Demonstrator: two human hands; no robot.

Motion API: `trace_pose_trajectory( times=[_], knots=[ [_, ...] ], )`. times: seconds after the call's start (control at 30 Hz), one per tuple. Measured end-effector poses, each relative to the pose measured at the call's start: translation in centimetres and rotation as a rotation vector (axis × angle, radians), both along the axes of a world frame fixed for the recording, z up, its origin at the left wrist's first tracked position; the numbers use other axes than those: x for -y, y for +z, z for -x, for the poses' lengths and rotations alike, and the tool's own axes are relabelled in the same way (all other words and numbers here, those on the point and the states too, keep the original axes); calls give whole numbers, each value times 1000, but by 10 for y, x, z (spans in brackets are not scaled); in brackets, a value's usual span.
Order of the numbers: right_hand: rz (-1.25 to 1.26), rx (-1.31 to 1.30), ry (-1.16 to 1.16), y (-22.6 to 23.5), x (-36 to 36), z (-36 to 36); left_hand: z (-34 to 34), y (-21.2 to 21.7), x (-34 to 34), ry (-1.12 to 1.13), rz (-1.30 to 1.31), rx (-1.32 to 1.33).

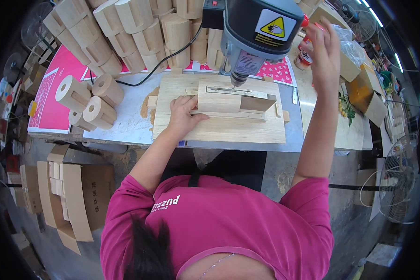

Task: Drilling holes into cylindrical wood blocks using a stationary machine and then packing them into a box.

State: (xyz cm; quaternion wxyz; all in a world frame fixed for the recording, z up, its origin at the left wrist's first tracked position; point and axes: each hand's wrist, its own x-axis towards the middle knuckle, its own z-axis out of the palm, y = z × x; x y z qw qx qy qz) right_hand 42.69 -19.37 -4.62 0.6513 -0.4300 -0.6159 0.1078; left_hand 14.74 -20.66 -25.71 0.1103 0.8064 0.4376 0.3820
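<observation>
My left hand (184, 114) grips the left end of a pale wooden cylinder (219, 98), with the thumb along its near side. The cylinder lies on its side in a wooden jig (219, 130), its slotted face up with a narrow metal strip (228, 90) along the top. A flat wooden block (256, 103) sits against its right end. Just above the strip is the chuck (239, 80) of a dark drill press (261, 28). My right hand (325, 53) is raised at the press's right side, fingers curled round a red-tipped feed handle (318, 26).
Slotted wooden cylinders (144, 37) are stacked at the back left, and several more (100, 112) stand nearer. A black cable (165, 58) crosses the table. Red-labelled containers (304, 58) and a cardboard box (364, 84) are at the right. An open carton (74, 200) stands on the floor.
</observation>
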Motion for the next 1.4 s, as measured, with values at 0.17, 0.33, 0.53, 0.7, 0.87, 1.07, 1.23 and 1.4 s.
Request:
trace_pose_trajectory(
  times=[0.17, 0.33, 0.53, 0.7, 0.87, 1.07, 1.23, 1.4],
  knots=[
    [117, 382, -196, 33, -18, 21, 0, 1, 2, 17, 42, -12],
    [48, 752, -477, 31, 16, 32, 2, -1, 2, 6, 112, 14],
    [-99, 646, -485, -21, 69, 41, 2, 4, 4, 9, 133, 14],
    [-195, 440, -429, -72, 68, 46, 0, 5, 4, 5, 109, 4],
    [-174, 379, -355, -128, 54, 49, 0, 4, 3, 11, 104, -6],
    [-205, 381, -326, -99, 58, 42, 0, 2, 3, 17, 71, 8],
    [-68, 545, -422, 12, 26, 26, -12, 5, 6, 28, 35, -31],
    [156, 680, -436, 32, -66, 1, -41, -1, 3, -57, 129, 108]
  ],
)
